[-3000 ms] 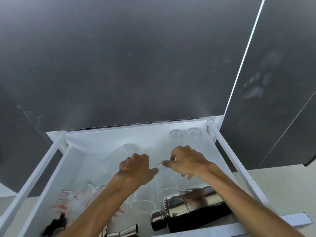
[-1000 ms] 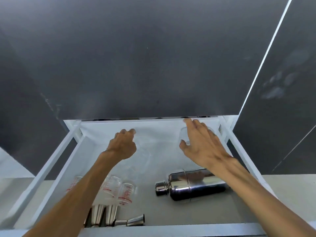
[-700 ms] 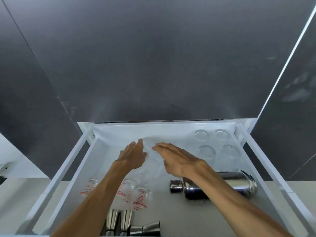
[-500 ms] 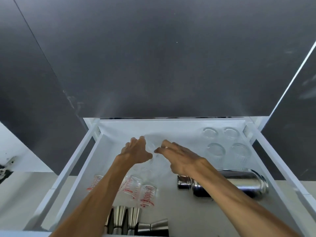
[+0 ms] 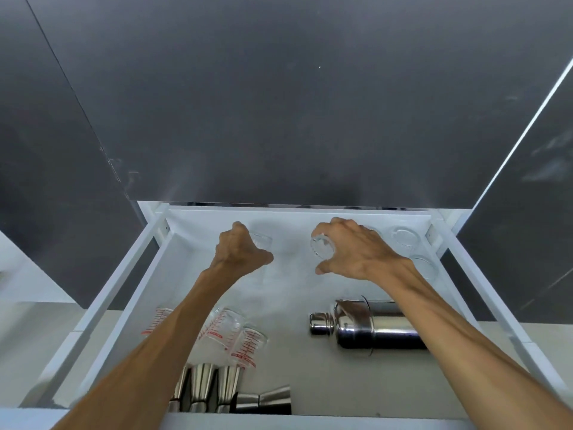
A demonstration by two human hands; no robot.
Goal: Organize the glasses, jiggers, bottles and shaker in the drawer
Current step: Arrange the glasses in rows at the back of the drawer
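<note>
Clear glass tumblers sit in both your grips near the white drawer's [image 5: 130,283] back wall: your left hand [image 5: 240,254] curls around one [image 5: 263,241], your right hand [image 5: 356,252] clasps another [image 5: 322,247]; the steel shaker [image 5: 369,326] lies nearer you.

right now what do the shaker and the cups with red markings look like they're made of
Shaker: polished metal, probably stainless steel, with mirror-like reflections. Cups with red markings: see-through, likely glass, though clear plastic can't be excluded.
</note>
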